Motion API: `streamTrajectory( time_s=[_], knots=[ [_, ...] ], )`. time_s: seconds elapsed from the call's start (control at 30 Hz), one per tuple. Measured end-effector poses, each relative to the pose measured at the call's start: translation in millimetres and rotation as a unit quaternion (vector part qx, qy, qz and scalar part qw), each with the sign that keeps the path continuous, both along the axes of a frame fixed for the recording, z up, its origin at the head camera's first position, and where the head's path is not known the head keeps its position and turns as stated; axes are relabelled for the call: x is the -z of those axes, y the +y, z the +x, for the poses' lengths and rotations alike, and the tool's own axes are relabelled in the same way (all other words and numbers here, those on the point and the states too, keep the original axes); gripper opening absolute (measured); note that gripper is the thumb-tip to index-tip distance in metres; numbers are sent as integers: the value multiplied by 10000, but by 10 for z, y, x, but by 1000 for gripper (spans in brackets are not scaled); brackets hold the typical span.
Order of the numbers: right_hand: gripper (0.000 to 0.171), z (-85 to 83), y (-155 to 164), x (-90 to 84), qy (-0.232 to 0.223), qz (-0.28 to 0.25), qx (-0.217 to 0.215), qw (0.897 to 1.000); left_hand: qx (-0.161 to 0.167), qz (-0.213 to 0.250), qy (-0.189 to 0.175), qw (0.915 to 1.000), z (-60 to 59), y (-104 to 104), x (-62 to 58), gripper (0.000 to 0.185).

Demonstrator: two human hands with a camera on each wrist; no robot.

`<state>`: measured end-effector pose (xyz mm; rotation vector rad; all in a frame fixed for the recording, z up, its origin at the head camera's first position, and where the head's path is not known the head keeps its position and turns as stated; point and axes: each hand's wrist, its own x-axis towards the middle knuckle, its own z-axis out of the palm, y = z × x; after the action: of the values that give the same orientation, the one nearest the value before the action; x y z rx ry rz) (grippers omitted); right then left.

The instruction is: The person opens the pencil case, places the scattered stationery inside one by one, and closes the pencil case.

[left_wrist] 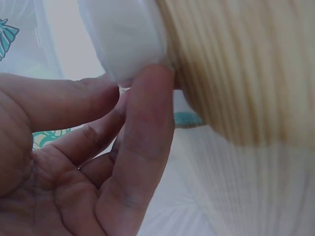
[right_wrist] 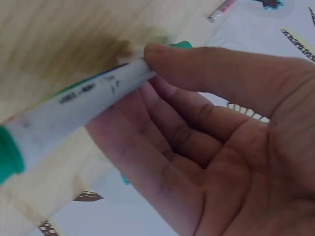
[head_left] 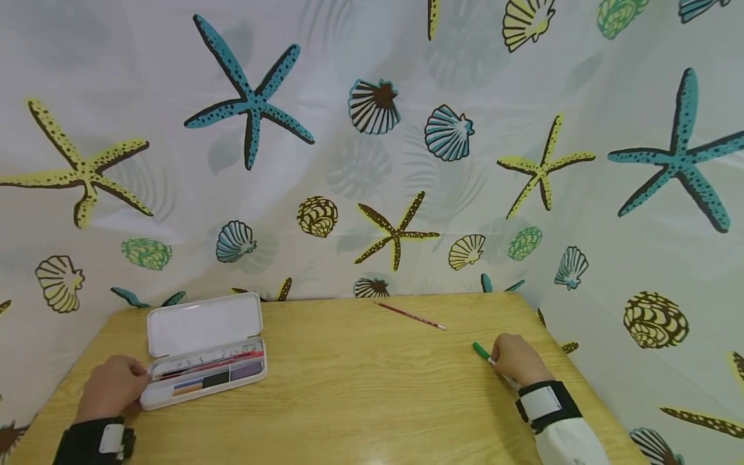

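Note:
At the left of the table lies a white pencil case [head_left: 203, 382], its lid [head_left: 205, 325] swung up at the back. Inside are a red pencil [head_left: 212, 365], a dark block and several other items. My left hand [head_left: 112, 389] pinches the case's left end between thumb and fingers, as the left wrist view shows close up. On the right side, my right hand [head_left: 519, 358] grips a white marker [right_wrist: 83, 105] with a green cap [head_left: 481, 351], thumb on one side and fingers beneath. The marker lies tilted close over the tabletop.
A red pencil with a white end [head_left: 410, 316] lies near the back edge of the wooden table [head_left: 360, 387]. Behind and to the right hangs a white curtain [head_left: 372, 174] printed with starfish and shells, meeting the table's edges.

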<state>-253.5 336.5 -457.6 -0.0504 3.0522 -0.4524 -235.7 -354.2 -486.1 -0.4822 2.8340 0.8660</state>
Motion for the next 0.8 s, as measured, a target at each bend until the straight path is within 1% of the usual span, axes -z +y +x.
streamTrajectory(
  time_s=[0.13, 0.27, 0.53, 0.63, 0.8],
  knots=[
    [6, -16, -118, -134, 1, 2, -158, 9999, -34, 12, -7, 10000, -19, 14, -35, 25],
    [8, -25, -275, -291, 98, -99, -279, 9995, -54, 29, -52, 10000, -29, 22, -43, 24],
    [14, -84, -699, -603, 557, 144, -645, 9963, -87, 23, -68, 9999, -33, 26, -33, 24],
    [15, -118, -856, -674, 683, 185, -760, 9946, -53, 23, -50, 10000, -28, 29, -34, 24],
    [18, -167, -1094, -766, 753, 163, -979, 9922, -2, 35, -20, 10000, -29, 22, -26, 25]
  ],
)
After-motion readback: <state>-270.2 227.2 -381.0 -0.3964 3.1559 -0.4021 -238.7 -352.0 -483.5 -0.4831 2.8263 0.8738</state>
